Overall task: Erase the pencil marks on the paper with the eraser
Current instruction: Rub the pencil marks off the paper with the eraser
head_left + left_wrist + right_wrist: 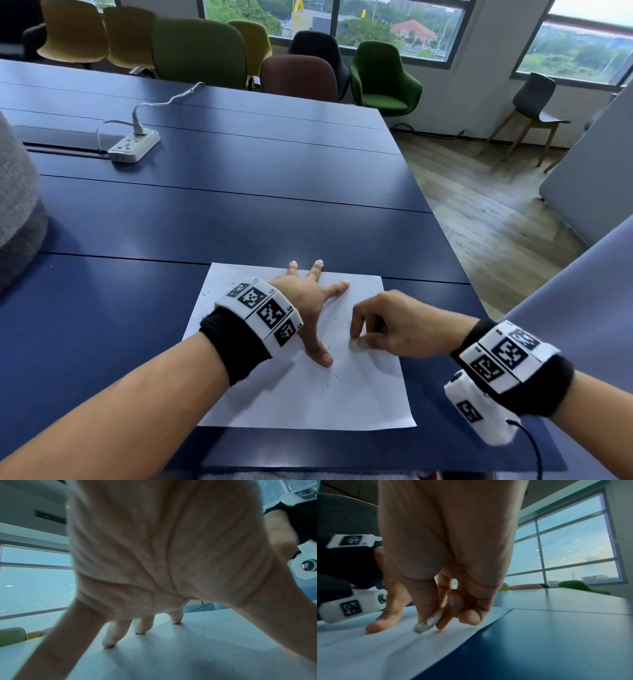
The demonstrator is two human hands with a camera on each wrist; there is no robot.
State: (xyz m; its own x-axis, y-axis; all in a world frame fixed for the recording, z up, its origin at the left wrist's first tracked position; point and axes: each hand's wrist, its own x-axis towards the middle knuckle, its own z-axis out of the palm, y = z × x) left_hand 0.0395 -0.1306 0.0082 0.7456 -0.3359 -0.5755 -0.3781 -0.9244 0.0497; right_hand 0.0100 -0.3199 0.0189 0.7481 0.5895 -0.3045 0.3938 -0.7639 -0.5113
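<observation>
A white sheet of paper (pixel 301 394) lies on the dark blue table (pixel 239 192) near its front edge. Small dark eraser crumbs and faint marks are scattered on the sheet. My left hand (pixel 308 301) lies flat on the paper with its fingers (pixel 109 641) spread and straight, pressing the sheet down. My right hand (pixel 376 325) is to its right and pinches a small greyish, worn eraser (pixel 429 622) between thumb and fingertips. The eraser's lower end touches the paper (pixel 368 655) near the middle of the sheet. In the head view the eraser (pixel 354 343) barely shows under the fingers.
A white power strip (pixel 134 145) with a plugged cable lies far back on the left of the table. A grey object (pixel 17 212) stands at the left edge. Several chairs (pixel 380 75) line the far side. The table's right edge drops to a wooden floor (pixel 496 212).
</observation>
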